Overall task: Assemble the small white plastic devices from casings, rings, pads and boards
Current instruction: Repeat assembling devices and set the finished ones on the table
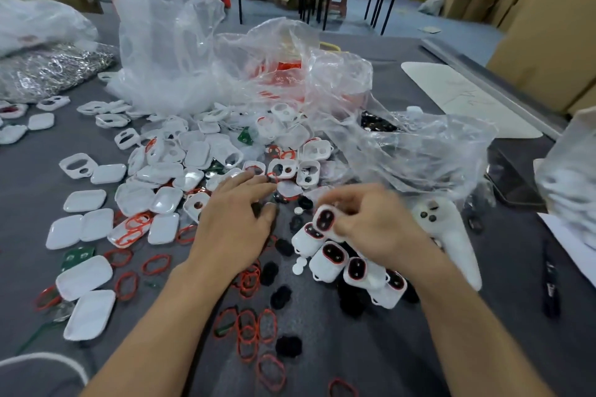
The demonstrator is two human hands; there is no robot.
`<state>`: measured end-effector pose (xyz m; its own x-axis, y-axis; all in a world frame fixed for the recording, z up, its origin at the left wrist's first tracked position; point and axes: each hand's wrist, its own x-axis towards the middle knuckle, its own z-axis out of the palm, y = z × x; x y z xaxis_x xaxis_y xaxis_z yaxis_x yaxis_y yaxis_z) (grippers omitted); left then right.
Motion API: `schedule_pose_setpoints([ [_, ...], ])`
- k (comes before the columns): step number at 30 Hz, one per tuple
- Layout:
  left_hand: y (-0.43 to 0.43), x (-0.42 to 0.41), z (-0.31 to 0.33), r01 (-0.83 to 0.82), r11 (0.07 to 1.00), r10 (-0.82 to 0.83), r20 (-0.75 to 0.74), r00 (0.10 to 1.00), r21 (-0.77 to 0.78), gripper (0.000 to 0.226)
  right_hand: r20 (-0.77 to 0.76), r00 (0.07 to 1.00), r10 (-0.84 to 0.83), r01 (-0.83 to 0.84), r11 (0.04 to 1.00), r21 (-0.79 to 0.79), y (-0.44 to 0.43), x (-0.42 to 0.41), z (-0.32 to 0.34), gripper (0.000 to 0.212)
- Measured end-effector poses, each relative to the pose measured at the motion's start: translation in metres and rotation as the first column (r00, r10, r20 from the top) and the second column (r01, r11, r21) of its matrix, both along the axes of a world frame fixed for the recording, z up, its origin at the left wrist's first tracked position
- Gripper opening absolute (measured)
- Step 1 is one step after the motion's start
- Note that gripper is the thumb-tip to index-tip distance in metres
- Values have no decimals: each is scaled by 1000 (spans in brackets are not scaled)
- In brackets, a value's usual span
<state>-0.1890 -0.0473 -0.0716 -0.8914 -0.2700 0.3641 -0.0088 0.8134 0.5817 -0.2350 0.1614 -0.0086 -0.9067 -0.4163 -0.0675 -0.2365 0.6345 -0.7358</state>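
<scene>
Four ringed casings point(330, 256) are laid on the table point(371, 358); a fifth casing point(325, 219) is pinched in the right hand point(374, 224). The left hand point(237, 219), fingers straight, is stretched over the parts pile point(193, 151): a fresh casing is likely needed next.

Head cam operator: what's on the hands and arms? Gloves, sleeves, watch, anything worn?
Nothing worn that shows. The left hand and right hand are bare, with no gloves or rings visible. The left forearm and right forearm are uncovered down to the frame edge, with no sleeve cuff, watch or wrist strap.
</scene>
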Motion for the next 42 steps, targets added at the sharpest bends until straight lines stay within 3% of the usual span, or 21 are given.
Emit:
schedule_pose_setpoints([
  [4,-3,3,-8,78,988,-45,234,971,-136,71,-34,999,-1,7,986,167,-7,0,-11,38],
  [7,-10,3,-9,47,982,13,314,949,-183,74,-80,996,-24,39,980,196,-15,-13,-4,51],
  [9,-14,1,-6,-3,985,51,271,961,-173,68,-133,991,-10,38,978,207,-31,-24,-1,52],
  [13,-20,1,1,-224,974,223,17,975,30,57,-259,962,92,-23,967,255,-78,-42,-3,50],
  [16,-33,1,-3,-226,960,238,61,969,-166,47,-316,933,172,-34,917,397,-106,-51,-13,50],
  [18,-37,2,-4,-191,968,208,97,973,-161,40,-339,922,185,-13,892,452,-116,-52,-18,47],
  [22,-30,1,3,-223,975,222,-28,975,1,37,-361,931,44,81,943,324,-112,-44,-15,52],
  [24,-23,1,10,-235,965,242,-50,969,119,38,-391,919,-42,108,983,150,-106,-35,-11,37],
  [26,-10,4,16,-140,941,170,-71,983,309,29,-377,925,-49,55,998,5,-101,-21,-7,15],
  [28,2,7,20,10,818,41,-76,996,575,23,-342,939,-34,23,999,-35,-97,-8,-9,13],
  [30,7,7,18,55,653,-19,-56,998,755,23,-339,941,-2,2,1000,-3,-95,2,-13,17],
  [32,5,6,17,26,575,2,-33,999,818,23,-309,948,75,-73,997,19,-94,9,-15,24],
  [34,-1,5,15,-3,492,51,-25,998,870,24,-231,964,129,-146,988,-57,-88,12,-11,30],
  [36,-5,3,13,-25,430,90,-16,996,903,26,-239,970,41,-69,991,-113,-74,8,-5,24],
  [39,-7,-1,11,-58,367,145,5,989,928,24,-428,886,-178,238,967,90,-48,-10,5,19],
  [40,-7,-1,11,-57,362,139,7,990,930,21,-446,883,-146,265,940,216,-44,-14,6,23],
  [42,-5,-1,11,-49,373,112,7,994,927,14,-389,919,59,152,859,489,-47,-13,7,27],
])
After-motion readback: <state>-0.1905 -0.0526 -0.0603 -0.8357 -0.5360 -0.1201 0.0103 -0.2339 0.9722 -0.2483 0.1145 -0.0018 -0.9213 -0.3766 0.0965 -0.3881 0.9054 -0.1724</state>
